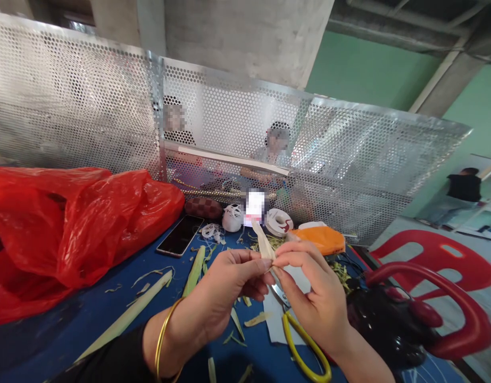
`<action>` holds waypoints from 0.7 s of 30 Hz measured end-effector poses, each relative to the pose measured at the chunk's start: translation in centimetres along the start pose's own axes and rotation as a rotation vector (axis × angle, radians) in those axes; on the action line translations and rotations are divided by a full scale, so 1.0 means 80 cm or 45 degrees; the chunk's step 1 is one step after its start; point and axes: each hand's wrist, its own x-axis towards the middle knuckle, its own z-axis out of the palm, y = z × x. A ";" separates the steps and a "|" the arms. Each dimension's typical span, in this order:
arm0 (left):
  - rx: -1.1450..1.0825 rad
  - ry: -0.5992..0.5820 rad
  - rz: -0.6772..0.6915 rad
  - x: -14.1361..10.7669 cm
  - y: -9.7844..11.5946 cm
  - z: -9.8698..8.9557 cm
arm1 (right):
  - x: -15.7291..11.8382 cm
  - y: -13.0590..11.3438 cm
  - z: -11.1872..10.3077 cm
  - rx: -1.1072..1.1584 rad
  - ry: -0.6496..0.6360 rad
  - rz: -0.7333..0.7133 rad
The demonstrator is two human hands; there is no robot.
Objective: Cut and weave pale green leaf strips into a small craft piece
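Holding our attention first is a pale, husk-like strip [265,243], raised above the middle of a blue bench [93,308] and pointing away from us. The left hand [239,274] pinches its near end between thumb and fingers, and the right hand [313,276] grips the same end with its fingertips. We judge the step in hand to be fine work there, perhaps folding or gathering. The next move seems to call for a steady left pinch while the right fingers work gently, since thin husk could split.

Below the hands we find scissors with yellow handles [290,340], partly over white paper [275,324]. Around them lie scraps, a green leaf [195,268] and a long pale leaf [129,314]. Farther out are a phone [180,235], a white reel [279,222], an orange packet [321,239], a red plastic bag [89,223] at left and a dark kettle [381,324] at right. Beyond a perforated metal screen [237,117], we make out two people.
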 end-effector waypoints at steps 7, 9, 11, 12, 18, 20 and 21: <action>-0.127 -0.052 -0.094 0.003 -0.004 -0.002 | -0.006 0.001 0.007 -0.018 0.033 0.044; -0.090 -0.037 -0.069 0.003 -0.005 -0.002 | -0.006 0.001 0.008 -0.036 0.041 0.060; -0.009 -0.016 -0.024 0.002 -0.004 -0.001 | -0.005 0.000 0.007 -0.046 0.044 0.080; 0.041 -0.006 0.003 0.002 -0.003 0.000 | -0.005 -0.001 0.007 -0.048 0.040 0.092; 0.225 0.035 0.112 0.001 0.004 0.004 | -0.002 -0.005 0.002 -0.080 0.005 0.148; 0.258 0.039 0.153 0.001 0.004 0.005 | -0.001 -0.005 0.002 -0.075 0.022 0.179; 0.278 0.042 0.174 0.001 0.004 0.005 | -0.001 -0.006 0.002 -0.063 0.027 0.198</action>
